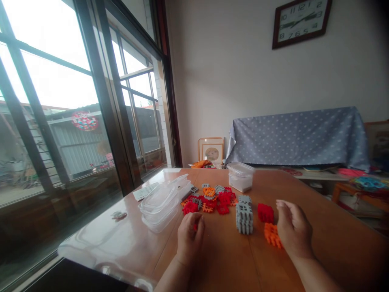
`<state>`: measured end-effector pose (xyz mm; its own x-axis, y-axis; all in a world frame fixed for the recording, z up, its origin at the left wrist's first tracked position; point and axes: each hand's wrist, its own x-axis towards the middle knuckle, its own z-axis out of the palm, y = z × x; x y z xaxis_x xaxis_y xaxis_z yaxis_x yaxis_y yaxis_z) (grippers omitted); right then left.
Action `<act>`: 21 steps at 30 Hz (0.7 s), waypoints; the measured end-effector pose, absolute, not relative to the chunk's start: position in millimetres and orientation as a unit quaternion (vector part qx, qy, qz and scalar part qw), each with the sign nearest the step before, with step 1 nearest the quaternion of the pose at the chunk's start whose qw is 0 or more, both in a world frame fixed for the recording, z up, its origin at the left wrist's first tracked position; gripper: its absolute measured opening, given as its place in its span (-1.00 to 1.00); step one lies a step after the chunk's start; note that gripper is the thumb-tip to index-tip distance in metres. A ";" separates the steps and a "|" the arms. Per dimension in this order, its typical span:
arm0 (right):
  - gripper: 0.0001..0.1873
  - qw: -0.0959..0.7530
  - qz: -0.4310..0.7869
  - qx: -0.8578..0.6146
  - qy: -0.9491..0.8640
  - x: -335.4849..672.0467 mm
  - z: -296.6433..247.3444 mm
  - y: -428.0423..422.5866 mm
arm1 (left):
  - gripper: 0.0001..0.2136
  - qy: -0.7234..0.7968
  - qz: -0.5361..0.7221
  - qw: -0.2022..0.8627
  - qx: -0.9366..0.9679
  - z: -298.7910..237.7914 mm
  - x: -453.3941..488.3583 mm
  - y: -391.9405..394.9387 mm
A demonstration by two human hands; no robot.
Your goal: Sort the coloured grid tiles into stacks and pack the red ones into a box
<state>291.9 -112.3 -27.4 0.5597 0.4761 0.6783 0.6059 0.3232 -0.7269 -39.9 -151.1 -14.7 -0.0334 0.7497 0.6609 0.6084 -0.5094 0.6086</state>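
The gray stack of notched plastic pieces stands on the brown table, between the person's two hands; a second gray block shows just behind it; a red stack sits near its right side, and an orange stack lies to its right too, a little nearer the wearer. The left hand, to the left of the gray stack and apart from it, is curled in, thumb against bent fingers, around a red piece (only a sliver of it shows); the right hand, to the right of the gray stack, has its fingers bent toward the thumb and partly overlaps the orange stack; whether it grips or touches anything, I cannot tell.

Behind and left of the gray stack spreads a heap of loose pieces in red, orange and gray; farther left of it lie clear plastic boxes, with a printed sheet beyond them (its lines are too faint to read); directly behind the gray stack, across the table, stands a lidded box.

Well beyond the gray stack, a dotted blue cloth hangs; high on the wall above is a clock, its numerals 10, 11, 12, 1 and 2 legible along the top, and 8, 7, 6, 5 and 4 below.
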 end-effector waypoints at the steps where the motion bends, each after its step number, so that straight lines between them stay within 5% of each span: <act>1: -0.60 0.678 -0.040 -0.577 -0.454 293.7 -26.5 -111.8 | -0.83 0.491 0.535 0.062 0.684 -15.8 -40.8 -150.1; 9: -0.58 0.778 0.047 -0.550 -0.300 321.0 -29.1 -101.8 | -0.84 0.490 0.536 0.059 0.685 -24.7 -42.1 -141.0; 21: -0.59 0.777 0.086 -0.551 -0.292 324.3 -41.0 -88.8 | -0.75 0.534 0.690 0.101 0.478 -28.8 -62.1 -129.8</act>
<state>324.3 -88.8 -41.0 0.8148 0.4552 0.3589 0.1885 0.3774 -0.9067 -62.1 -129.8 -28.8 -0.5228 0.6494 0.5523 0.3706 -0.4104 0.8332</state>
